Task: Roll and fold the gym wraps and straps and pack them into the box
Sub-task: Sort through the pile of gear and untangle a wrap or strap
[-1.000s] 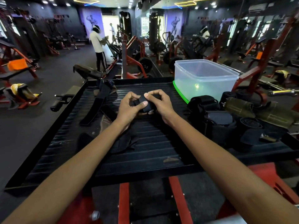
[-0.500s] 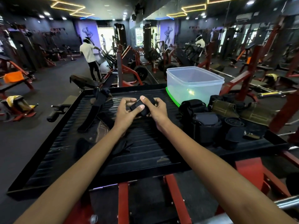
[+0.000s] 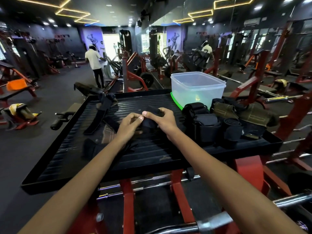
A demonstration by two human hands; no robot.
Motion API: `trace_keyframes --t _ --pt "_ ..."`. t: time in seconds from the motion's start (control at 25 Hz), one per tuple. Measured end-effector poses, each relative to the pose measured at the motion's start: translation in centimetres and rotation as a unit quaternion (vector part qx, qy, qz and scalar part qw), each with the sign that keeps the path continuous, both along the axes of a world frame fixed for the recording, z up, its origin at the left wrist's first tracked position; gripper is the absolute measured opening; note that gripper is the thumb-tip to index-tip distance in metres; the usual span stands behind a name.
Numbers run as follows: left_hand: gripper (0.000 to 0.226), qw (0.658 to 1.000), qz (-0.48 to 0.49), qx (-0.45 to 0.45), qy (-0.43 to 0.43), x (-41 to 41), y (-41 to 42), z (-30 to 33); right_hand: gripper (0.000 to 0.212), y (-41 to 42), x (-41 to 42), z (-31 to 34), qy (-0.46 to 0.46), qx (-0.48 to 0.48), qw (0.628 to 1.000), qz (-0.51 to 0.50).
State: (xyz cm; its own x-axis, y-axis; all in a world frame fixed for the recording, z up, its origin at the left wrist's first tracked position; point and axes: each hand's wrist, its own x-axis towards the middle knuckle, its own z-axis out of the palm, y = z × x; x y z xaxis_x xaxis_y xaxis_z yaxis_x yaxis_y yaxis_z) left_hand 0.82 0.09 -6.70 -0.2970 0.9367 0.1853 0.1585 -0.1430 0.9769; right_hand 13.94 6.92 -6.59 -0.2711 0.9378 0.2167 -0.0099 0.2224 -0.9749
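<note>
Both hands have turned the dark roll a little further since half a second ago, and the view has tipped down slightly. Far out to the left of the fingers a loose black strap [image 3: 101,114] lies flat on the ridged black desk [image 3: 152,154], and another dark piece [image 3: 92,148] sits nearer, under the left forearm. The left hand [image 3: 130,124] pinches the edge of the black wrap [image 3: 149,121] with curled fingers [image 3: 140,117]; the right hand [image 3: 164,118] grips the roll from the other side, thumb on top. So the wrap is up off the desk, held between the two hands.

Just right of the fingers sits a pile of rolled wraps [image 3: 217,127], and beyond it, up and to the right, the clear plastic box [image 3: 197,88] on its green lid; it looks empty.

My worry is the roll loosening: if either pinch slackens while the fingers shift, the fabric would likely spring open. A loose tail could also catch on the desk ridges.

Around it all is a dim gym with red machines, and a person [image 3: 95,65] standing far off.
</note>
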Motion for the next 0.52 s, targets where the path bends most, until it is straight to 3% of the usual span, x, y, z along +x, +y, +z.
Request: trace_keyframes --t 0.16,0.52 --pt "0.015 0.997 0.012 0.010 0.078 0.5 -0.7 0.3 0.044 -1.3 1.9 0.9 -0.112 0.074 0.991 -0.007" --pt "0.005 0.978 -0.118 0.006 0.173 2.6 -1.5 0.6 0.048 -3.9 8.2 2.1 -0.228 0.162 0.960 0.003"
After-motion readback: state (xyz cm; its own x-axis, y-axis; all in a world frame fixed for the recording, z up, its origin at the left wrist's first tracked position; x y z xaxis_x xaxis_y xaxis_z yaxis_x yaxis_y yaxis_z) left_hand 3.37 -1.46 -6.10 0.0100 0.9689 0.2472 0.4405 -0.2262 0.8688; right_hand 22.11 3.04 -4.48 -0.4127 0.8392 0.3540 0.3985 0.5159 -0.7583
